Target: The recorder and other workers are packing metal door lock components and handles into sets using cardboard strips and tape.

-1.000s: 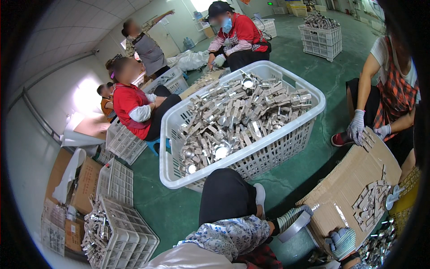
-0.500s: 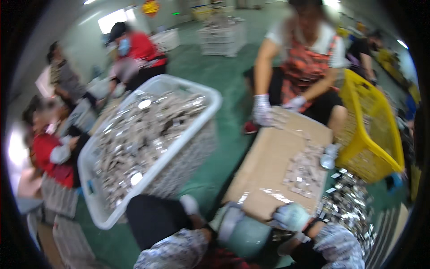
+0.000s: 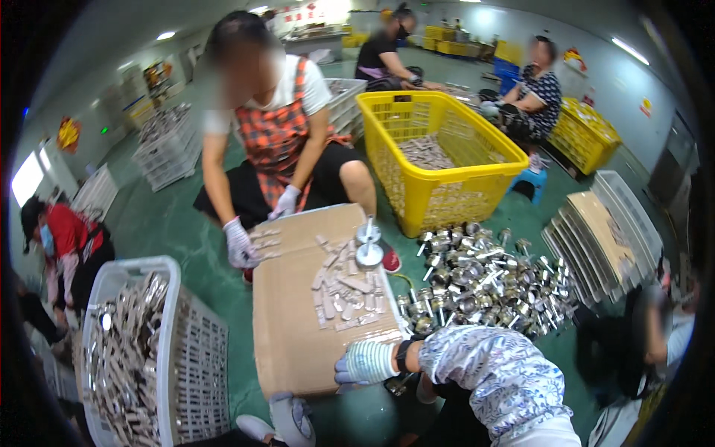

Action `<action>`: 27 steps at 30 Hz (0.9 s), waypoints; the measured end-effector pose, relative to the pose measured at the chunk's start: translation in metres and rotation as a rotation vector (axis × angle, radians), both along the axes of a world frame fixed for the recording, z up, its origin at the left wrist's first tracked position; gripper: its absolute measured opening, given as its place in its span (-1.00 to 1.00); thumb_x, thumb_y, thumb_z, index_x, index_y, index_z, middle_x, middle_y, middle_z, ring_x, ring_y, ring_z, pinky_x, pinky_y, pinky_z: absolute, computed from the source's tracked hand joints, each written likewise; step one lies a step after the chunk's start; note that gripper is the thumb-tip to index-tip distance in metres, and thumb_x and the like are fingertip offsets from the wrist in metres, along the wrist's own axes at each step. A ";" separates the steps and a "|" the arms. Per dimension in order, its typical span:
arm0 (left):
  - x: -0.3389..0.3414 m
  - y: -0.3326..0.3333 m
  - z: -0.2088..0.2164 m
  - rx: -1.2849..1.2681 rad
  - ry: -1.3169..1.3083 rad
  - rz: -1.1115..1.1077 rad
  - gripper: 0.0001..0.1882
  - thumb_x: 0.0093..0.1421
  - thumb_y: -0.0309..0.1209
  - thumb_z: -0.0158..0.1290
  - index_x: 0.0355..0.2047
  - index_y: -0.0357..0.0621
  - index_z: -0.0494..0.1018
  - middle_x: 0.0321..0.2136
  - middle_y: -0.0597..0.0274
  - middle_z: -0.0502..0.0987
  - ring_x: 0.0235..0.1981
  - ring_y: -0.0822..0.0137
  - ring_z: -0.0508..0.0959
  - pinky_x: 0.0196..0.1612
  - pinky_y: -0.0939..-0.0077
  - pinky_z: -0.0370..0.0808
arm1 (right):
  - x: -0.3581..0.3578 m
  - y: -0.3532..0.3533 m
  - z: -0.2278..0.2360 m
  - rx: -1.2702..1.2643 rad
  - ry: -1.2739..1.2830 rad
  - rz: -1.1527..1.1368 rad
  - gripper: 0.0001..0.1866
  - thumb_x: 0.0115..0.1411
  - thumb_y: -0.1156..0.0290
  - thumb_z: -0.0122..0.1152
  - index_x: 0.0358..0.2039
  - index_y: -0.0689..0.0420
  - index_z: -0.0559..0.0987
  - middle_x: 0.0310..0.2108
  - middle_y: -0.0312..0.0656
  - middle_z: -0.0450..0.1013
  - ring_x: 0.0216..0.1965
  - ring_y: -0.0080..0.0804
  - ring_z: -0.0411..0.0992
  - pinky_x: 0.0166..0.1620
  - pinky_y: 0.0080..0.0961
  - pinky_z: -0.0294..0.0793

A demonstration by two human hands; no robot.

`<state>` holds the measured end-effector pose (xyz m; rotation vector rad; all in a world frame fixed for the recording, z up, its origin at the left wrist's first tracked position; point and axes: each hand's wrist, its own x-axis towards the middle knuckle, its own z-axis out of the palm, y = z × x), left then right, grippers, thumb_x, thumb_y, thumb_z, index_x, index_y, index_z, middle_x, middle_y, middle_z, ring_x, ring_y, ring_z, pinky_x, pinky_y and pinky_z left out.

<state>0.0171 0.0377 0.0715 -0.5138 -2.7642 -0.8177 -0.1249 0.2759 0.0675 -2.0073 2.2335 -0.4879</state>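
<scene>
My right hand (image 3: 366,362), in a white glove with pale blue stripes, reaches over the near right corner of a brown cardboard sheet (image 3: 298,298). Its fingers lie along the cardboard, slightly bent, and nothing shows in them. At the near edge is my left hand (image 3: 292,417) in a greyish glove; its fingers are hard to make out. Small pale flat pieces (image 3: 350,287) are scattered over the right half of the cardboard. Two silver round metal parts (image 3: 369,255) stand at its far right edge.
A heap of stemmed metal parts (image 3: 484,279) lies on the floor at right. Beyond it stands a yellow basket (image 3: 447,179); at left, a white basket (image 3: 197,372) full of flat pieces. Opposite, a co-worker's gloved hand (image 3: 240,242) touches pieces on the cardboard.
My view has swung to the right, so the cardboard and white basket appear further left. My right hand still rests at the cardboard's near right corner.
</scene>
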 end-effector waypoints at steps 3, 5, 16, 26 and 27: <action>0.006 0.017 0.008 0.333 -0.222 0.234 -0.90 0.01 -0.47 -0.17 -0.60 -0.19 0.29 -0.61 0.01 0.31 -0.49 0.00 0.32 -0.37 0.20 0.25 | 0.002 0.003 -0.001 -0.032 -0.015 -0.018 -0.84 0.04 0.34 0.10 -0.36 0.10 0.45 -0.40 -0.12 0.39 -0.36 -0.08 0.45 -0.32 -0.20 0.46; 0.004 0.018 0.022 0.134 0.140 -0.019 -0.93 -0.01 -0.51 -0.16 -0.59 -0.21 0.29 -0.61 0.03 0.31 -0.48 -0.02 0.32 -0.32 0.17 0.26 | 0.002 0.006 -0.004 -0.062 -0.064 0.004 -0.81 0.07 0.29 0.11 -0.35 0.10 0.44 -0.40 -0.10 0.39 -0.38 -0.04 0.45 -0.35 -0.17 0.45; 0.015 0.032 0.002 1.029 -0.377 0.379 -0.82 0.31 -0.28 -0.15 -0.43 -0.02 0.29 -0.59 0.35 0.34 -0.58 0.48 0.35 -0.46 0.61 0.36 | 0.007 0.002 -0.005 -0.021 0.008 -0.045 -0.82 -0.03 0.35 0.17 -0.40 0.12 0.49 -0.39 -0.10 0.45 -0.34 -0.04 0.48 -0.32 -0.18 0.48; 0.013 0.021 -0.003 0.541 -0.163 0.146 -0.92 0.26 -0.39 -0.13 -0.39 -0.03 0.29 -0.54 0.31 0.33 -0.53 0.44 0.37 -0.44 0.57 0.37 | 0.007 0.003 -0.003 -0.006 -0.004 -0.041 -0.80 -0.03 0.35 0.17 -0.36 0.11 0.47 -0.40 -0.12 0.43 -0.35 -0.04 0.48 -0.34 -0.17 0.47; 0.013 0.026 0.006 0.565 -0.266 0.237 -0.94 0.26 -0.42 -0.13 -0.39 -0.03 0.30 -0.54 0.31 0.34 -0.53 0.45 0.37 -0.44 0.57 0.37 | 0.008 0.003 -0.002 -0.010 -0.013 -0.042 -0.80 -0.03 0.35 0.18 -0.36 0.11 0.47 -0.40 -0.11 0.43 -0.34 -0.04 0.48 -0.33 -0.17 0.47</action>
